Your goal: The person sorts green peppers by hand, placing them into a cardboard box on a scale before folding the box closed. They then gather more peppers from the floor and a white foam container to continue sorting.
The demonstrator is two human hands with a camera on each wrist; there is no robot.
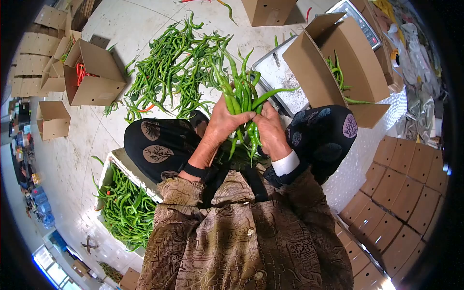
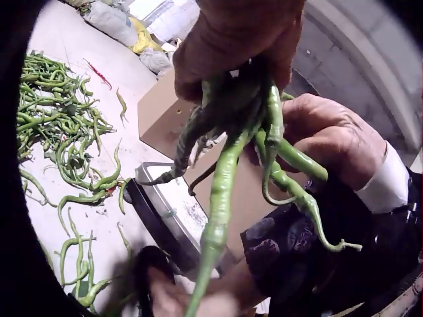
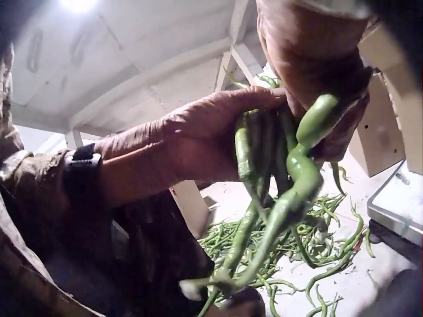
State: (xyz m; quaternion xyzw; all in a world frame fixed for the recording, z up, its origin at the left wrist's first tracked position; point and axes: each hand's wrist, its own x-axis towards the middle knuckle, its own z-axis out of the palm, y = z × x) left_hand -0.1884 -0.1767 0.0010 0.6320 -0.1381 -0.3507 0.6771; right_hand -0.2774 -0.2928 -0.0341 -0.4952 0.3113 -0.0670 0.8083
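Note:
Both hands hold one bunch of long green chili peppers [image 1: 241,96] above my knees. My left hand [image 1: 224,123] grips the bunch from the left, fingers curled round the stems. My right hand [image 1: 270,130] clasps it from the right. In the left wrist view the peppers [image 2: 228,172] hang down from the left hand [image 2: 231,39], with the right hand [image 2: 330,135] behind them. The right wrist view has the left hand [image 3: 205,135] wrapped round the peppers [image 3: 284,191] and the right hand [image 3: 317,72] above them.
A big loose pile of green peppers [image 1: 174,67] lies on the floor ahead. A metal scale tray [image 1: 278,77] and an open cardboard box [image 1: 338,67] with some peppers stand at the right. A white crate of peppers [image 1: 123,203] sits left of me. More boxes [image 1: 92,72] stand around.

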